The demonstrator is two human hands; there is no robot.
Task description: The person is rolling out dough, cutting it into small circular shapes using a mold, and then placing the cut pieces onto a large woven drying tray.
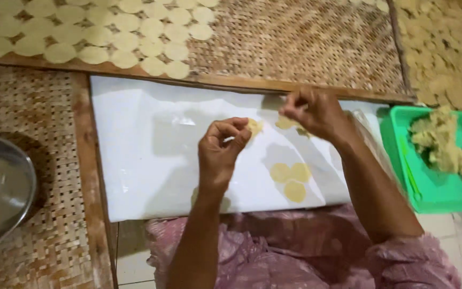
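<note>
Looking down, I am pinching a thin dough disc (254,127) in my left hand (221,147) above the white sheet (151,160); my right hand (316,113) is nipping another piece (285,122). Soft, tearable, I judge: best held lightly by the edge.

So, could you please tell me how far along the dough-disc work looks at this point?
Done: rows of flat discs cover part of the woven tray, and three more lie on the white sheet. In hand: the left hand and right hand each pinch dough. Left: a heap of dough fills the green tub.
</note>
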